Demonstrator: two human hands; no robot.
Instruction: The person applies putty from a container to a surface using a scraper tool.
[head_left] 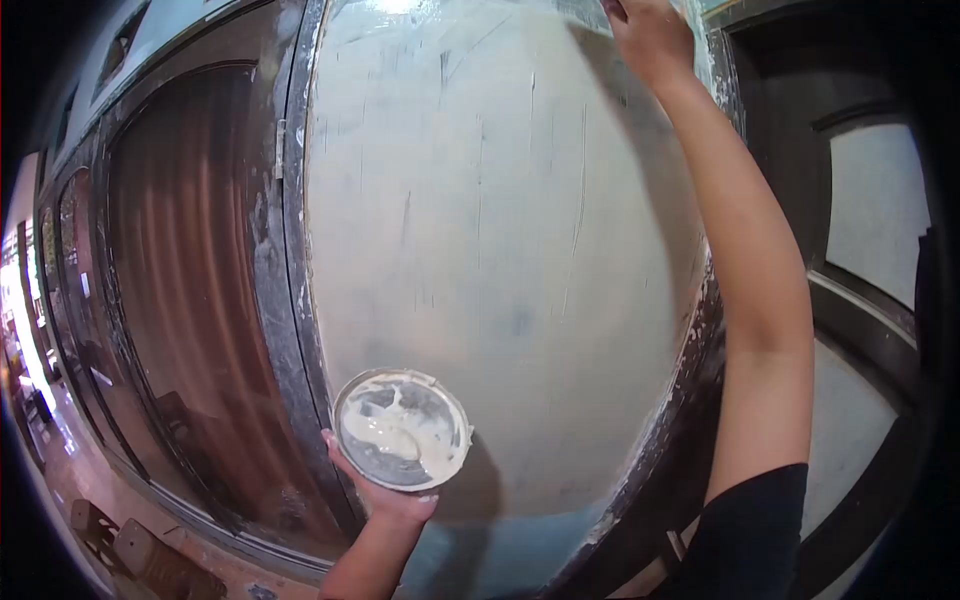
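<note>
My left hand [385,495] grips a shallow round container [345,462] from below, fingers around its rim. White paste [390,437], like wall putty, is smeared across its grey bottom and sides. My right hand [655,40] is raised at the top edge, close to the upper right of a pale panel [480,250]. Its fingers look curled, but they are partly cut off by the frame, and anything in them is out of sight. The panel is coated in a cream layer with dark streaks and scratches, and a bluish strip [500,550] shows along its bottom.
To the left stands a dark-framed glass door or window [185,280] with a brown curtain behind it. A dark frame with pale panes [875,205] is on the right. Brown chairs [150,555] stand on the floor at lower left.
</note>
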